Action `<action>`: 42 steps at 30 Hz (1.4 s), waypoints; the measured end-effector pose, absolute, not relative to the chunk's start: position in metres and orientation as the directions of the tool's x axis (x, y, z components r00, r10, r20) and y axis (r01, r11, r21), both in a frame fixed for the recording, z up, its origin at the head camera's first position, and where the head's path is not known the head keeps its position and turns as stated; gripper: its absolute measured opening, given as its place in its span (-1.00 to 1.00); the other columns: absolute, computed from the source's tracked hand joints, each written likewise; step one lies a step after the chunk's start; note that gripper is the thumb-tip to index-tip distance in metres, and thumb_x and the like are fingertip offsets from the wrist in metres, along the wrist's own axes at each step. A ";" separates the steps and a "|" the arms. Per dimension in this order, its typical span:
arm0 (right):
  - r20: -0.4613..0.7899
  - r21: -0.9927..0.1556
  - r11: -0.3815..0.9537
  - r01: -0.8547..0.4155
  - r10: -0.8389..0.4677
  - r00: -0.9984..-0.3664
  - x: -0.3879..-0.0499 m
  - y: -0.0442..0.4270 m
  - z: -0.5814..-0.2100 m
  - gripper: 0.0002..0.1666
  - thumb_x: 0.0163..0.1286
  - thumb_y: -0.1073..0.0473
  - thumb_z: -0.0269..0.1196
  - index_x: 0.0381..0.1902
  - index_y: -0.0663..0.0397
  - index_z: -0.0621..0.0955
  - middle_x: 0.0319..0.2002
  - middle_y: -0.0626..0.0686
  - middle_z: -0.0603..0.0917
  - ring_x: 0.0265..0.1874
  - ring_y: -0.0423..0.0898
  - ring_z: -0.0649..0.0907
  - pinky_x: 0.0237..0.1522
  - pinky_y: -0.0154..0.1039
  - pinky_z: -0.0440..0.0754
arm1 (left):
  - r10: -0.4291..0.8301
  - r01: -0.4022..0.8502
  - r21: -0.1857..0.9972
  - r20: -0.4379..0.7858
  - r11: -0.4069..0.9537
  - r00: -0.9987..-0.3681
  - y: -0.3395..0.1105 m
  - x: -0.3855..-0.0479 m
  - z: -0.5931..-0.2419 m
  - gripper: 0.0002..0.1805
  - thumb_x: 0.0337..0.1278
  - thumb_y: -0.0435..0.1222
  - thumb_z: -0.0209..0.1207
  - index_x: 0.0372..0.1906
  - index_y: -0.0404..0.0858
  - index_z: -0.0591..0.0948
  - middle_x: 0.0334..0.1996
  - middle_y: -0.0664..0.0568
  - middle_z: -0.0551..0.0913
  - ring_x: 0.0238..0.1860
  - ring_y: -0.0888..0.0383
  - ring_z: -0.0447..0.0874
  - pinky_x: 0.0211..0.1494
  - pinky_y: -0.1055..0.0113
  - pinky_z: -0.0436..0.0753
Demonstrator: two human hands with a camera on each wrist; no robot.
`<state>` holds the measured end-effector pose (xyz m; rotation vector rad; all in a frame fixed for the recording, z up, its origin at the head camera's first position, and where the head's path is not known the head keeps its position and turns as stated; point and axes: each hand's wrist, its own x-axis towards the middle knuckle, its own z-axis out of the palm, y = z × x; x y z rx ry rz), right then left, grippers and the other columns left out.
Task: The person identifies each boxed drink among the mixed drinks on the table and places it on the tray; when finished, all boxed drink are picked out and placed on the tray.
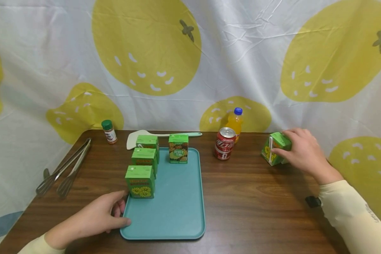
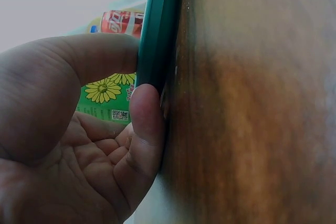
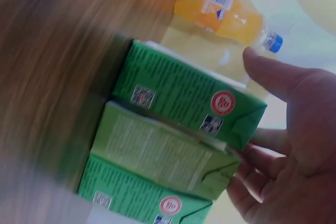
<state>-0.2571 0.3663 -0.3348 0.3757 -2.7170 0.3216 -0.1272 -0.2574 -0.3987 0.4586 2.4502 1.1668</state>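
Head view: at right of the frame, the right hand (image 1: 304, 150) comes at a straw carton (image 1: 277, 143) from its right, thumb in front of it and fingers over its far side; whether they have tightened on it I cannot tell. Right wrist view confirms the carton near the centre, left of the hand, its base at the tabletop, with two neighbouring cartons (image 3: 163, 150) lined up below it in the frame and the fingertips partly hidden behind them. At lower left of the head view, the left hand (image 1: 106, 215) pinches the left rim of a teal tray (image 1: 177, 208), as the left wrist view also shows. Three green cartons (image 1: 142, 181) stand in a row along the tray's left side, just beyond that hand; a fourth carton (image 1: 178, 150) stands near its top edge. Right of centre, a red can (image 1: 225, 144) stands in front of an orange bottle (image 1: 235, 121).
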 end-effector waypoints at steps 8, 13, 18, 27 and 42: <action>0.400 -0.147 0.965 -0.219 -0.145 -0.905 -0.262 0.352 -0.335 -0.18 0.34 -0.17 0.63 0.26 0.36 0.68 0.13 0.42 0.60 0.07 0.40 0.45 0.02 0.34 0.41 | 0.448 0.127 0.789 -0.201 0.602 -0.871 -0.257 -0.127 -0.399 -0.55 0.23 -0.21 0.59 -0.07 -0.32 0.55 -0.40 0.00 0.60 -0.52 0.14 0.60 -0.60 0.23 0.68; 0.404 -0.114 0.980 -0.164 -0.105 -0.909 -0.265 0.345 -0.337 -0.23 0.34 -0.14 0.61 0.16 0.42 0.67 0.06 0.43 0.57 -0.02 0.39 0.46 -0.12 0.31 0.44 | 0.448 0.126 0.788 -0.204 0.603 -0.870 -0.257 -0.128 -0.399 -0.54 0.23 -0.21 0.60 -0.06 -0.32 0.55 -0.40 0.00 0.60 -0.51 0.14 0.60 -0.60 0.23 0.68; 0.438 -0.067 0.987 -0.147 -0.104 -0.893 -0.266 0.340 -0.341 -0.28 0.27 -0.08 0.65 0.04 0.43 0.66 -0.04 0.42 0.55 -0.07 0.42 0.47 -0.12 0.34 0.47 | 0.444 0.120 0.790 -0.205 0.601 -0.872 -0.257 -0.127 -0.399 -0.50 0.22 -0.22 0.60 0.01 -0.36 0.55 -0.37 -0.01 0.60 -0.48 0.13 0.60 -0.59 0.22 0.70; 0.499 -0.018 0.986 -0.165 -0.134 -0.856 -0.266 0.339 -0.346 -0.37 0.16 0.02 0.69 -0.15 0.39 0.62 -0.14 0.41 0.57 -0.14 0.44 0.50 -0.17 0.34 0.50 | 0.438 0.118 0.789 -0.204 0.603 -0.875 -0.258 -0.127 -0.400 -0.45 0.21 -0.22 0.61 0.08 -0.40 0.55 -0.37 -0.01 0.59 -0.48 0.13 0.60 -0.58 0.22 0.69; 0.514 0.014 0.982 -0.189 -0.169 -0.841 -0.266 0.339 -0.350 -0.37 0.11 0.06 0.72 -0.31 0.29 0.50 -0.20 0.40 0.57 -0.22 0.41 0.49 -0.18 0.29 0.46 | 0.439 0.118 0.787 -0.206 0.606 -0.875 -0.258 -0.127 -0.400 -0.47 0.22 -0.22 0.60 0.06 -0.38 0.55 -0.36 -0.01 0.60 -0.49 0.13 0.61 -0.59 0.21 0.69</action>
